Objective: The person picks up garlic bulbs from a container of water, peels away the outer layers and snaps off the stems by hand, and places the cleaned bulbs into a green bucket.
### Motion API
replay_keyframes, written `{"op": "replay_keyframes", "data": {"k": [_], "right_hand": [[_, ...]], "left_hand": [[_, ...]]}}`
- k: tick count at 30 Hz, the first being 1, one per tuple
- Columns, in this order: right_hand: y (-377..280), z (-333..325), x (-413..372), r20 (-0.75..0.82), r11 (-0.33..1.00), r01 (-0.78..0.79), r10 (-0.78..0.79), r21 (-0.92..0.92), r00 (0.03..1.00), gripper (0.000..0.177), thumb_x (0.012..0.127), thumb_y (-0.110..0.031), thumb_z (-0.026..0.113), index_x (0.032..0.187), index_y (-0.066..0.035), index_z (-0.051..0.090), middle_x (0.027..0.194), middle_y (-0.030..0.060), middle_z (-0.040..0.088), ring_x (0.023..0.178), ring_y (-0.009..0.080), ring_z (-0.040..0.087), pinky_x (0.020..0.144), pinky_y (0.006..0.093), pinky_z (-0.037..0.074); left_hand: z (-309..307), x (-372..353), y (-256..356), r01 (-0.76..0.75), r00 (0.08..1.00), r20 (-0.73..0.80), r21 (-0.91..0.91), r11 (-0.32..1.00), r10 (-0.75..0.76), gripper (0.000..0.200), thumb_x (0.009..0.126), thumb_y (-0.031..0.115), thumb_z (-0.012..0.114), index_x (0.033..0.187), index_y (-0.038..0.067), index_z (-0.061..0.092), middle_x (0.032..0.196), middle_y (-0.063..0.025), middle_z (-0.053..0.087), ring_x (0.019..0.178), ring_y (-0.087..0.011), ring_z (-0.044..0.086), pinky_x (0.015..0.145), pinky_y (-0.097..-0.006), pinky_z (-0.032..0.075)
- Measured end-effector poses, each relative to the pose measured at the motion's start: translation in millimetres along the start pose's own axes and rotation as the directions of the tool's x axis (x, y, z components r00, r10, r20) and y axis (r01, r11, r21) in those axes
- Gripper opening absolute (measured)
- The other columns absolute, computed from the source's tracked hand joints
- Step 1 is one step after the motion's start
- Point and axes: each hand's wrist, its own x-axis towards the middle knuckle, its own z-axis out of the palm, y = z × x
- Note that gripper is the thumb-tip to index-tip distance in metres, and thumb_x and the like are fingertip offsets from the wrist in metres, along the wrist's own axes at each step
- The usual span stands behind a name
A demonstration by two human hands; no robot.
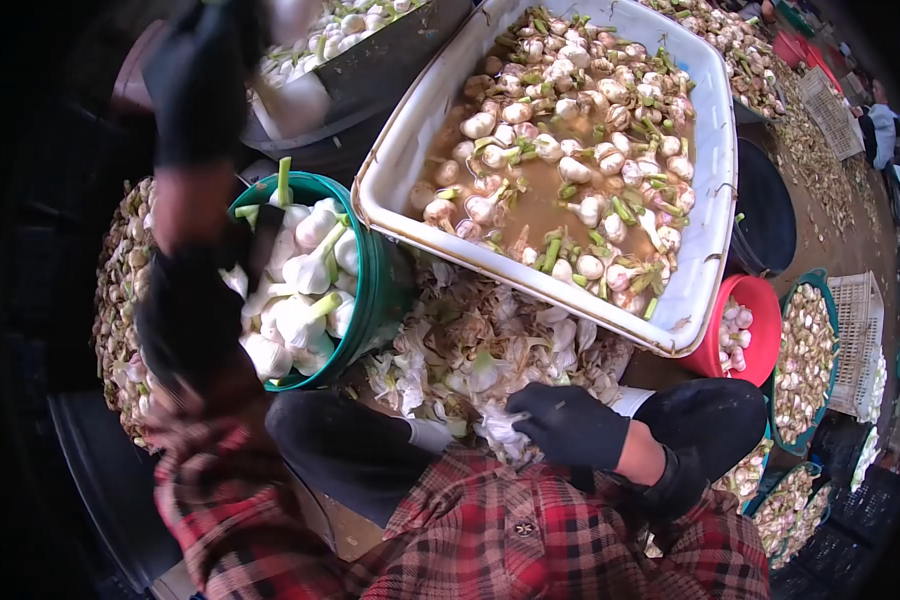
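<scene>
My left hand [205, 90], in a dark glove, is raised at the upper left and smeared by motion. Close beside it shows a blurred white garlic bulb [295, 105]; I cannot tell whether the fingers hold it. Under that arm stands a green bucket [375, 290] of cleaned garlic bulbs [305, 320] with short green stems. Over my lap, my right hand [575, 425] in a black glove has its fingers closed on papery white garlic skin [505, 432]. A heap of loose peelings [470, 350] lies between my knees, just beyond that hand.
A white tub [385, 205] of garlic in brown water stands ahead. Behind my left hand is a dark container [370, 55] of white bulbs. To the right are a red bucket [765, 320], a dark basin [770, 215], garlic-filled baskets [802, 365] and a pale crate [855, 340].
</scene>
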Motion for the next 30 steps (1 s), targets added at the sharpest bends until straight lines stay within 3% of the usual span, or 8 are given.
{"op": "replay_keyframes", "data": {"k": [5, 11, 13, 14, 15, 21, 24, 30], "right_hand": [[-7.0, -13.1, 12.9, 0.432, 0.903, -0.005, 0.210, -0.429, 0.877, 0.030, 0.083, -0.019, 0.063, 0.108, -0.005, 0.058, 0.097, 0.0144, 0.062, 0.090, 0.0323, 0.063, 0.076, 0.0425, 0.050], [20.7, -77.2, 51.7, 0.129, 0.965, 0.124, -0.096, -0.231, 0.987, 0.029, 0.080, -0.019, 0.067, 0.107, -0.008, 0.060, 0.096, 0.0134, 0.064, 0.085, 0.0323, 0.064, 0.071, 0.0424, 0.051], [26.1, -105.9, 85.9, 0.154, 0.946, -0.094, 0.147, -0.309, 0.977, 0.020, 0.083, -0.020, 0.060, 0.093, -0.004, 0.065, 0.092, 0.0171, 0.065, 0.085, 0.0334, 0.063, 0.074, 0.0429, 0.051], [44.6, -114.2, 103.1, 0.170, 0.937, -0.042, 0.107, -0.346, 0.980, 0.019, 0.082, -0.019, 0.063, 0.095, -0.005, 0.064, 0.090, 0.0159, 0.064, 0.084, 0.0337, 0.063, 0.073, 0.0425, 0.051], [65.8, -118.2, 118.9, 0.188, 0.924, 0.009, 0.068, -0.381, 0.980, 0.019, 0.081, -0.018, 0.065, 0.096, -0.006, 0.064, 0.087, 0.0148, 0.064, 0.082, 0.0339, 0.063, 0.072, 0.0422, 0.051], [150.3, -94.1, 199.2, 0.109, 0.837, -0.081, 0.165, -0.541, 0.980, 0.036, 0.082, -0.027, 0.063, 0.110, -0.004, 0.060, 0.107, 0.0203, 0.062, 0.102, 0.0368, 0.058, 0.089, 0.0440, 0.046], [158.9, -75.5, 219.2, 0.156, 0.757, -0.190, 0.360, -0.625, 0.920, 0.066, 0.083, -0.036, 0.062, 0.138, -0.008, 0.041, 0.140, 0.0240, 0.042, 0.123, 0.0373, 0.048, 0.102, 0.0446, 0.040], [186.3, -66.0, 207.9, 0.336, 0.690, -0.078, 0.445, -0.720, 0.830, 0.063, 0.084, -0.036, 0.057, 0.140, -0.010, 0.040, 0.141, 0.0234, 0.040, 0.126, 0.0378, 0.045, 0.103, 0.0474, 0.039]], "left_hand": [[34.9, 53.2, -36.2, 0.482, 0.840, 0.340, -0.111, 0.869, -0.423, 0.017, 0.093, 0.017, 0.056, 0.101, 0.004, 0.065, 0.089, -0.0021, 0.062, 0.071, -0.0098, 0.055, 0.064, -0.0236, 0.041], [-27.0, 14.3, 46.9, 0.135, 0.940, 0.340, -0.393, 0.910, 0.007, 0.024, 0.094, 0.014, 0.052, 0.111, 0.003, 0.064, 0.104, -0.0082, 0.066, 0.084, -0.0149, 0.062, 0.078, -0.0279, 0.046], [-43.8, -9.2, 134.0, 0.774, 0.622, 0.647, -0.593, 0.220, -0.442, 0.023, 0.090, 0.011, 0.058, 0.107, -0.002, 0.065, 0.105, -0.0108, 0.067, 0.094, -0.0151, 0.064, 0.082, -0.0281, 0.049], [-52.1, -23.5, 170.9, 0.826, 0.374, 0.774, -0.528, -0.196, -0.512, 0.030, 0.083, 0.013, 0.070, 0.108, -0.002, 0.065, 0.091, -0.0096, 0.069, 0.083, -0.0098, 0.063, 0.072, -0.0255, 0.050], [-49.6, -42.8, 189.8, 0.792, 0.521, 0.763, -0.599, -0.116, -0.382, 0.022, 0.084, 0.015, 0.069, 0.097, -0.003, 0.064, 0.084, -0.0081, 0.068, 0.075, -0.0105, 0.063, 0.067, -0.0272, 0.050], [-38.2, -102.6, 261.6, 0.890, 0.420, 0.907, -0.405, -0.208, 0.030, 0.014, 0.084, 0.006, 0.065, 0.096, -0.002, 0.063, 0.085, -0.0101, 0.065, 0.075, -0.0157, 0.063, 0.069, -0.0298, 0.050], [-27.3, -122.6, 267.4, 0.874, 0.465, 0.885, -0.454, -0.172, 0.030, 0.013, 0.084, 0.008, 0.065, 0.093, -0.001, 0.063, 0.080, -0.0111, 0.063, 0.069, -0.0185, 0.062, 0.065, -0.0312, 0.049], [-28.4, -134.0, 261.9, 0.878, 0.464, 0.884, -0.452, -0.153, 0.049, 0.012, 0.085, 0.010, 0.065, 0.092, 0.000, 0.062, 0.080, -0.0126, 0.062, 0.069, -0.0226, 0.062, 0.065, -0.0337, 0.049]]}}
